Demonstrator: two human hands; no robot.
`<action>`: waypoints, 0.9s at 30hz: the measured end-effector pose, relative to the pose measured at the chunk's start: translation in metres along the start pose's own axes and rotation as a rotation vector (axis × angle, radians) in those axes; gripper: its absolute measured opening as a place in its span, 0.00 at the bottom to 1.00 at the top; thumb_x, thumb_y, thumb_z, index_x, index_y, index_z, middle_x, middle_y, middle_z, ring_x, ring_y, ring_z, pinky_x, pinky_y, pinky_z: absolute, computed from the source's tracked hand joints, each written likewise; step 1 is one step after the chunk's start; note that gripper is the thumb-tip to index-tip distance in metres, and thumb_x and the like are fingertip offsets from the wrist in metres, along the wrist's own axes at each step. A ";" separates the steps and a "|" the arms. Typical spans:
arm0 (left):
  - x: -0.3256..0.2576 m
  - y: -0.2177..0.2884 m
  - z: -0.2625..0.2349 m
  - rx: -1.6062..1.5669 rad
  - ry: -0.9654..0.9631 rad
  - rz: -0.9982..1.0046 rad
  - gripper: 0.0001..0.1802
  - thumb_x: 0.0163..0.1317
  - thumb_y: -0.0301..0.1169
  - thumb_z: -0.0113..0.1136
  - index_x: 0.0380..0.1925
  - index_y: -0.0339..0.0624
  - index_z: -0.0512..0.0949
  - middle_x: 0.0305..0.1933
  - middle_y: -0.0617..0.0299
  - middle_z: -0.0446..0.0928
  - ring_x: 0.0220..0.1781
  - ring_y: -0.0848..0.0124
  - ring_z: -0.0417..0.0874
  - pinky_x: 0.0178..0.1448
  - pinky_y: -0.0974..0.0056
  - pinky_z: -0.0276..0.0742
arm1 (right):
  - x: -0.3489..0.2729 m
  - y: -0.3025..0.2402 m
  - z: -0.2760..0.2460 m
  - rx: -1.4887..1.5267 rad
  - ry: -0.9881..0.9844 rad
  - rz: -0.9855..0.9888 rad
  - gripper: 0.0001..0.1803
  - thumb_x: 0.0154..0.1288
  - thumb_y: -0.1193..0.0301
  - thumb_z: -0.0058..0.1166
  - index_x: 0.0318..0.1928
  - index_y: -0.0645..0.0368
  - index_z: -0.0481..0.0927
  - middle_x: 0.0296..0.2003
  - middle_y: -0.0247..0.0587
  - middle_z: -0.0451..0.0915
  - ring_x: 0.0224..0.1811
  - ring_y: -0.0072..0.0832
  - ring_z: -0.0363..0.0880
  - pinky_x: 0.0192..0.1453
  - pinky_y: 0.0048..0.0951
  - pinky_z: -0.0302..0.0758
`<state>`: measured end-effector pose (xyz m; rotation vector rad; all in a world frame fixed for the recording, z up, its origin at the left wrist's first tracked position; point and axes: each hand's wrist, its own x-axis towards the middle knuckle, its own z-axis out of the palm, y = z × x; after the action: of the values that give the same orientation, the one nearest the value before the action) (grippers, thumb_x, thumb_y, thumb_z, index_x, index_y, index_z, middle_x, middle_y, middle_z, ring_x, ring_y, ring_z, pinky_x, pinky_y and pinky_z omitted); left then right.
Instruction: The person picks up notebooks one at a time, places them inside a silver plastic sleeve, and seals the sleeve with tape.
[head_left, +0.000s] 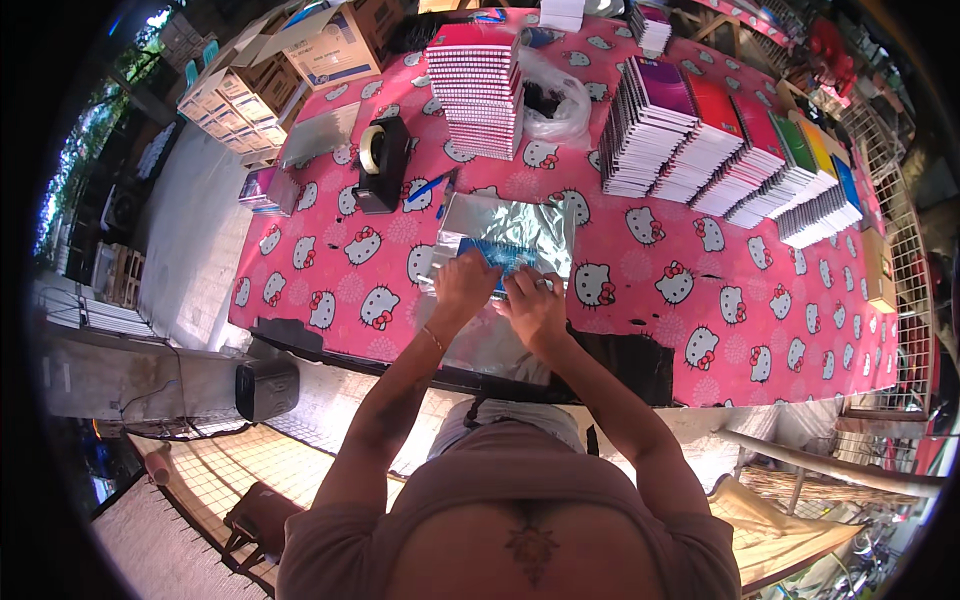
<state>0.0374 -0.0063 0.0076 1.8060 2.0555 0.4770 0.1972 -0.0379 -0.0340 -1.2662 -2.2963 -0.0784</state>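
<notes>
A sheet of shiny silver wrapping film (520, 225) lies on the pink cartoon-cat tablecloth (350, 250) right in front of me. A blue notebook (505, 256) sits on the film, partly covered by it. My left hand (462, 285) presses on the film and the notebook's near left edge. My right hand (535, 300), with a ring on one finger, pinches the film at the notebook's near right edge. Both hands touch each other's side over the near fold.
A black tape dispenser (382, 160) stands to the left, with a blue pen (430, 187) beside it. A tall stack of pink notebooks (478, 90) rises behind, next to a clear plastic bag (560, 100). Fanned rows of coloured notebooks (730, 150) fill the right. Cardboard boxes (330, 45) sit at far left.
</notes>
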 end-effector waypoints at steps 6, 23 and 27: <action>-0.015 -0.015 -0.010 0.129 -0.055 0.024 0.22 0.57 0.47 0.70 0.35 0.42 0.73 0.31 0.51 0.84 0.36 0.46 0.86 0.40 0.47 0.78 | 0.009 -0.003 -0.027 -0.028 0.023 0.050 0.28 0.60 0.49 0.62 0.56 0.49 0.80 0.47 0.34 0.78 0.56 0.32 0.77 0.62 0.47 0.63; -0.012 -0.088 0.005 -1.262 -0.250 0.190 0.32 0.72 0.22 0.51 0.74 0.39 0.58 0.70 0.53 0.69 0.73 0.65 0.67 0.72 0.62 0.64 | 0.092 0.103 -0.062 1.342 -0.969 0.725 0.42 0.73 0.39 0.42 0.70 0.61 0.67 0.57 0.51 0.81 0.56 0.42 0.82 0.66 0.38 0.74; -0.017 -0.079 0.007 -1.272 -0.272 0.270 0.41 0.67 0.22 0.59 0.76 0.41 0.51 0.67 0.52 0.70 0.72 0.63 0.68 0.74 0.62 0.63 | 0.027 0.086 -0.050 1.154 -0.487 0.451 0.34 0.73 0.45 0.46 0.74 0.45 0.65 0.71 0.41 0.67 0.63 0.35 0.76 0.73 0.43 0.64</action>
<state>-0.0258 -0.0333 -0.0350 1.1853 0.8617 1.1738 0.2755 0.0169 0.0058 -1.1163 -1.7309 1.5913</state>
